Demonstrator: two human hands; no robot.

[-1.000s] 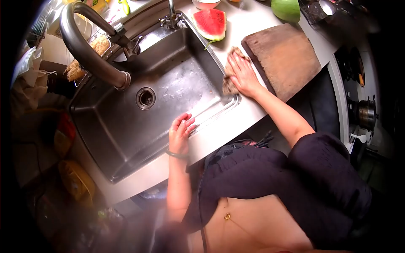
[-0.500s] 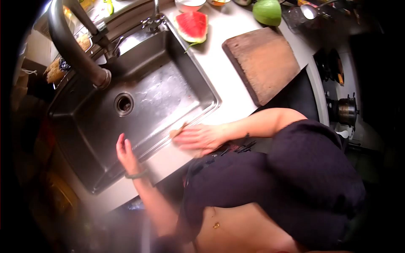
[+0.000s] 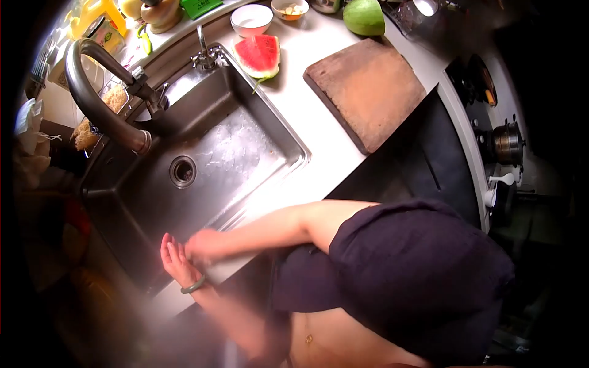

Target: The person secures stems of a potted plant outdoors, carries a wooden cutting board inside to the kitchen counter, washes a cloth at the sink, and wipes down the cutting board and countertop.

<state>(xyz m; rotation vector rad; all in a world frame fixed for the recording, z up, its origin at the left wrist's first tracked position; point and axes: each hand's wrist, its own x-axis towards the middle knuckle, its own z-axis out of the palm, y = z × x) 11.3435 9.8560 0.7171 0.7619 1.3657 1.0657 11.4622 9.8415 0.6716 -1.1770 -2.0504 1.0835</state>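
Note:
My left hand (image 3: 177, 260), with a green bangle (image 3: 194, 285) at the wrist, hovers over the near edge of the steel sink (image 3: 138, 211). Its fingers are extended, slightly bent, and nothing shows in them. My right hand (image 3: 205, 245) lies at the sink's front rim, right beside the left one. Motion smears its fingers, so I cannot make out whether anything is under or in them. The white counter (image 3: 334, 175) runs along the sink's right side.
Beyond the sink's right rim sit a watermelon wedge (image 3: 257, 56), a white bowl (image 3: 251, 21) and a bowl with pale pieces (image 3: 289, 8). A wooden cutting board (image 3: 368, 92) lies on the counter, with a green melon piece (image 3: 364, 16) behind it. The faucet (image 3: 92, 92) arches over the sink.
My right hand has slid left along the sink's front edge, from flat on the counter with a small tan thing at its fingertips to beside my left hand. The view has shifted slightly.

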